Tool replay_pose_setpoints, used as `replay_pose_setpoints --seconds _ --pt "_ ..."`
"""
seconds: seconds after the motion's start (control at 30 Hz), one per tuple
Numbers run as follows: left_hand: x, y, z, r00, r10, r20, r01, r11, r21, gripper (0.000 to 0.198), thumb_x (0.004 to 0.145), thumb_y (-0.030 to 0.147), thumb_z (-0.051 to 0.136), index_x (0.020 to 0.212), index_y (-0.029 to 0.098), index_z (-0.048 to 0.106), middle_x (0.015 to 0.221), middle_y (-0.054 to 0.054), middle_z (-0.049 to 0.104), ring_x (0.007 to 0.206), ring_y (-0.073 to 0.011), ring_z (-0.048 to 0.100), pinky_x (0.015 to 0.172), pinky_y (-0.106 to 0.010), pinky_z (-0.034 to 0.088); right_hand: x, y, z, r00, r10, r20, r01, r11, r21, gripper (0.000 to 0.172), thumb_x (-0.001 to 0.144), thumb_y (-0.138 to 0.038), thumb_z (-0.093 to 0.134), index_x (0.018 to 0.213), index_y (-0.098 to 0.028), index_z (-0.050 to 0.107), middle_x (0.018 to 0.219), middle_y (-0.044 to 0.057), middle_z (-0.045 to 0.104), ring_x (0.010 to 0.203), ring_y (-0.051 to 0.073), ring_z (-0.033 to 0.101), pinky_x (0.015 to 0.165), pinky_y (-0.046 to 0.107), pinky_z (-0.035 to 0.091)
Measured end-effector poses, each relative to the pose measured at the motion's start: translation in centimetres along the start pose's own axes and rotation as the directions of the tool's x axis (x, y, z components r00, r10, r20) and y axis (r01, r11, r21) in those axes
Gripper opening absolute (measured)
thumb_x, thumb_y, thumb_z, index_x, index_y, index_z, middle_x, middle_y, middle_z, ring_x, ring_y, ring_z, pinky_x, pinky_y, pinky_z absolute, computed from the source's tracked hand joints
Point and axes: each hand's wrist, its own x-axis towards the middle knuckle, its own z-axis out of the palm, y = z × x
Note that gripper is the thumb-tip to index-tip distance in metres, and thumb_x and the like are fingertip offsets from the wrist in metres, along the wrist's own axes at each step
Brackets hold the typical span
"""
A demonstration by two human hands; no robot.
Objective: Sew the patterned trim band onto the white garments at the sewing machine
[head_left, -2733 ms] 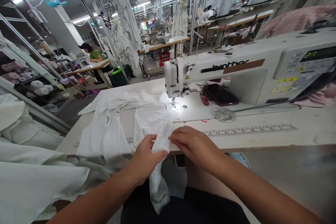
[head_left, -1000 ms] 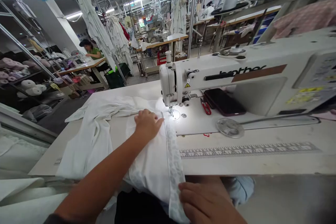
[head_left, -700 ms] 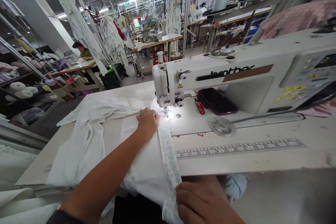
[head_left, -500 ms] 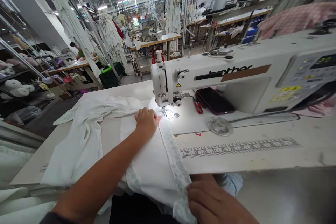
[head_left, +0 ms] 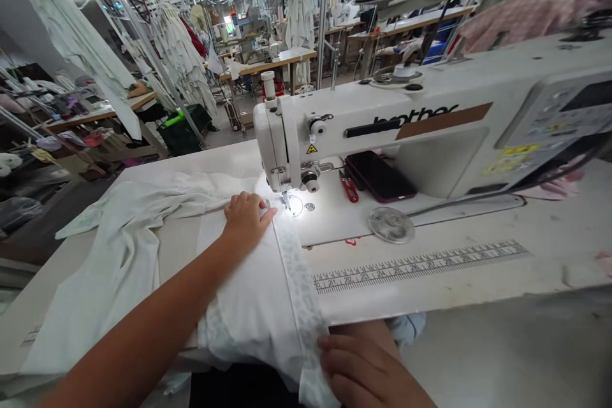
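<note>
White fabric (head_left: 253, 293) with a pale patterned band (head_left: 303, 293) along its right edge runs up to the needle and presser foot (head_left: 287, 202) of a white sewing machine (head_left: 329, 127). Just left of the foot, my left hand (head_left: 245, 220) bears down on the fabric, fingers curled and closed on it, thumb pointing to the needle. Beyond the table's front edge, the lower part of the band is pinched in my right hand (head_left: 368, 366). Some of its fingertips are hidden behind the cloth.
Red-handled thread snips (head_left: 350, 186) and a dark phone (head_left: 382, 175) lie under the machine arm. A clear round disc (head_left: 391, 225) sits before them. A printed ruler (head_left: 421, 268) marks the table front. More white cloth (head_left: 109, 248) spreads left.
The view has shifted, so machine and table appear further left. My left hand sits slightly further from the needle, its thumb more spread. My right hand still pinches the band.
</note>
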Motion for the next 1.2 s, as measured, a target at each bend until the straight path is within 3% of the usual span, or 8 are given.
replay_pose_setpoints --seconds 0.2,0.33,0.43,0.57,0.67,0.8,1.0,1.2 --pt "1.9 -0.8 0.3 0.998 0.048 -0.038 -0.048 0.999 0.004 0.02 0.087 0.042 0.055 0.087 0.022 0.057 0.102 -0.009 0.058 0.105 -0.0288 0.047 0.092 -0.045 0.037 0.1 0.5 0.7 0.999 0.031 -0.044 -0.036 0.994 -0.102 0.018 0.097 -0.017 0.046 0.097 -0.018 0.064 0.1 0.006 0.074 0.108 0.016 0.064 0.09 0.026 0.054" --pt "2.3 -1.6 -0.1 0.99 0.126 -0.069 -0.128 0.992 -0.015 0.018 0.09 0.037 0.051 0.091 0.022 0.059 0.104 -0.009 0.06 0.106 -0.028 0.048 0.094 -0.044 0.036 0.5 0.0 1.2 0.967 0.194 -0.164 -0.215 0.968 -0.127 0.019 0.089 -0.014 0.052 0.104 -0.017 0.063 0.1 0.008 0.073 0.092 0.016 0.07 0.081 0.024 0.057" --pt "1.4 -1.8 -0.9 0.981 0.17 -0.097 -0.174 0.984 -0.034 0.016 0.09 0.031 0.049 0.095 0.02 0.059 0.104 -0.009 0.061 0.106 -0.0272 0.049 0.097 -0.044 0.036 1.2 -0.6 1.5 0.964 0.182 -0.192 -0.207 0.971 -0.117 0.023 0.087 -0.008 0.047 0.094 -0.021 0.064 0.095 0.005 0.074 0.087 0.015 0.07 0.078 0.023 0.057" --pt "-2.3 -0.1 -1.9 0.963 0.249 -0.105 -0.261 0.959 -0.115 0.014 0.088 0.023 0.05 0.099 0.019 0.059 0.106 -0.009 0.063 0.109 -0.0247 0.052 0.099 -0.039 0.04 1.4 -0.7 1.9 0.988 0.07 -0.138 -0.091 0.984 -0.153 0.024 0.089 -0.006 0.047 0.082 -0.022 0.064 0.095 0.001 0.073 0.099 0.016 0.067 0.09 0.029 0.053" --pt "-6.0 1.9 -2.3 0.922 0.379 -0.077 -0.385 0.879 -0.28 0.019 0.089 0.023 0.052 0.106 0.018 0.059 0.117 -0.011 0.062 0.116 -0.0246 0.052 0.103 -0.04 0.04 1.2 -0.4 2.0 0.999 -0.049 -0.004 0.047 0.978 -0.203 0.02 0.092 -0.011 0.047 0.086 -0.019 0.064 0.1 0.003 0.071 0.106 0.02 0.063 0.092 0.033 0.051" --pt "-9.5 2.9 -2.0 0.856 0.517 -0.018 -0.496 0.808 -0.318 0.03 0.092 0.025 0.052 0.121 0.018 0.055 0.134 -0.012 0.055 0.13 -0.027 0.046 0.113 -0.049 0.031 1.0 -0.3 1.5 0.998 -0.05 0.041 0.057 0.977 -0.205 0.02 0.092 -0.008 0.046 0.09 -0.017 0.064 0.1 0.006 0.069 0.108 0.021 0.061 0.092 0.033 0.051" --pt "-10.3 2.0 -1.9 0.764 0.645 -0.019 -0.639 0.752 -0.161 0.032 0.093 0.023 0.051 0.123 0.011 0.053 0.133 -0.014 0.056 0.128 -0.0257 0.049 0.111 -0.05 0.038 1.5 -0.9 -0.2 0.97 -0.021 0.243 0.056 0.989 -0.136 0.02 0.091 -0.01 0.047 0.101 -0.016 0.063 0.1 0.007 0.067 0.115 0.023 0.057 0.099 0.036 0.047" --pt "-10.6 2.5 -2.4 0.668 0.739 -0.088 -0.744 0.66 -0.102 0.024 0.093 0.02 0.051 0.112 0.009 0.059 0.114 -0.013 0.066 0.112 -0.0226 0.06 0.103 -0.042 0.05 2.6 -1.2 -1.0 0.957 0.025 0.288 -0.003 0.997 -0.076 0.024 0.091 -0.006 0.043 0.098 -0.017 0.064 0.093 0.005 0.068 0.107 0.019 0.061 0.106 0.034 0.042"
